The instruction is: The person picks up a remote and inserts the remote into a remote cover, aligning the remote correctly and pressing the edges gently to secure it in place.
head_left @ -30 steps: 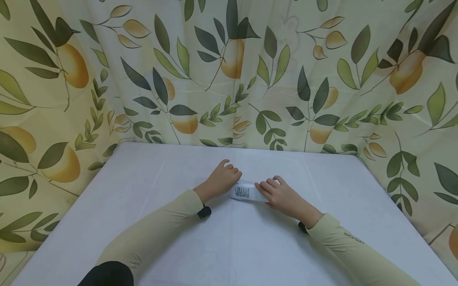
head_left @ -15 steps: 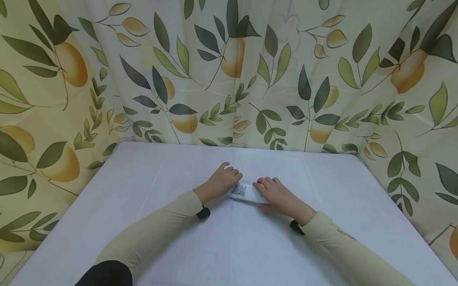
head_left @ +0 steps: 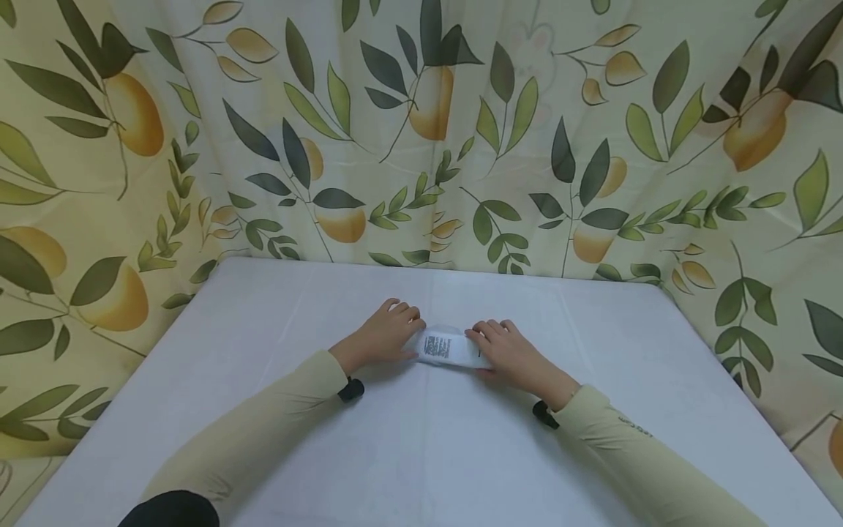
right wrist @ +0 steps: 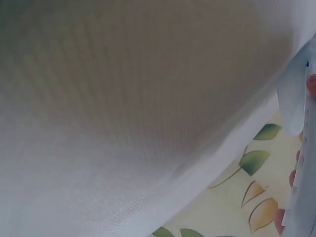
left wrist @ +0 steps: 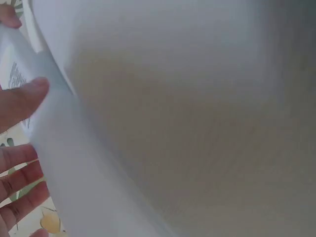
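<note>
A small white packet with a dark printed block of text is held between both hands, over the middle of the table. My left hand pinches its left end, and in the left wrist view the thumb lies on the printed face. The other left fingers are spread behind it. My right hand grips the right end, fingers over the top and thumb below. In the right wrist view a pale, loose flap hangs by the packet's edge, and only fingertips show.
A white cloth covers the table. Behind and at both sides hangs a curtain printed with leaves and fruit. Dark wrist cameras sit under both sleeves, near the cloth.
My left hand has shifted left, to the packet's end, and its fingers lie differently. The right hand has closed further around its end. The packet has moved slightly left.
</note>
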Motion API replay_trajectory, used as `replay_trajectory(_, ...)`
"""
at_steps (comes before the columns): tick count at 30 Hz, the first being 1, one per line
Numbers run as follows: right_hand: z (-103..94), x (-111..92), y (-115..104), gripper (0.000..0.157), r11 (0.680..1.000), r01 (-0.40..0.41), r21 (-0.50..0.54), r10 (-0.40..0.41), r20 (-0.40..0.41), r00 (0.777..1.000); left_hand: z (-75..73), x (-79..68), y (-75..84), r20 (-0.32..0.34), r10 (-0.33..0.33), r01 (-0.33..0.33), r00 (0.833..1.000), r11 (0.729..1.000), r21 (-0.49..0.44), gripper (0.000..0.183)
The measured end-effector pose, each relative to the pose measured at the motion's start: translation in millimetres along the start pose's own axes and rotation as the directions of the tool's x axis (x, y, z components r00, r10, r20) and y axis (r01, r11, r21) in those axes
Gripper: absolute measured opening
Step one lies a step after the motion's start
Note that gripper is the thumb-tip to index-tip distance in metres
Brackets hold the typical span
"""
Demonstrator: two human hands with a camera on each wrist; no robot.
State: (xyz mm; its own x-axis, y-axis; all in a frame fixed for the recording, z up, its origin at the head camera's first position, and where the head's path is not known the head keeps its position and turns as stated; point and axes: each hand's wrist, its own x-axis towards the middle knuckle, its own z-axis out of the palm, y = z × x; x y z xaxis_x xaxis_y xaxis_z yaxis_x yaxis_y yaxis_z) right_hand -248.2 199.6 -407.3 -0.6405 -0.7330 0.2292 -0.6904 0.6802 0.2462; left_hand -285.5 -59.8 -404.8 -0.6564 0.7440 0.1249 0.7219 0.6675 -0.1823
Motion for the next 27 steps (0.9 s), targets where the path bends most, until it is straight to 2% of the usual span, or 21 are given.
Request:
replay_trajectory(5, 2.6, -2, 4, 0.065, 0.999, -0.011, 0.053, 0.012, -0.024, 1.000, 2.6, -2.5, 2.5, 0.049, 0.020, -0.020, 0.999, 1.000, 0.005, 0.063)
replay_trajectory(8, 4.2, -2, 5, 0.066, 0.995, -0.031, 0.095, 0.034, -0.028, 0.999, 2.8, -1.7, 4.1, 0.048, 0.011, -0.010, 0.999, 1.000, -0.020, 0.068)
replay_trajectory(12, 4.2, -1, 6, 0.065, 0.986, -0.057, 0.158, 0.064, -0.039, 0.997, 2.5, 1.2, 5.3, 0.007, 0.007, -0.007, 1.000, 0.999, -0.041, 0.068)
replay_trajectory(15, 2.9, -1, 7, 0.065, 0.983, -0.039, 0.180, 0.052, -0.072, 0.996, 2.9, 3.6, 4.8, -0.016, 0.017, -0.018, 1.000, 0.999, -0.051, 0.064)
replay_trajectory(19, 2.1, -3, 10, 0.065, 0.990, 0.027, 0.139, -0.006, -0.151, 0.988, 3.3, 3.6, 1.6, -0.041, 0.037, -0.041, 0.998, 0.994, -0.102, 0.064)
replay_trajectory(24, 2.0, -5, 14, 0.068, 0.993, 0.101, 0.061, -0.083, -0.249, 0.965, 1.2, 0.6, -3.7, -0.144, 0.083, -0.113, 0.986, 0.969, -0.218, 0.064)
replay_trajectory(27, 1.1, -5, 14, 0.070, 0.991, 0.131, 0.037, -0.116, -0.279, 0.953, 1.6, -0.3, -5.4, -0.188, 0.110, -0.156, 0.976, 0.956, -0.247, 0.064)
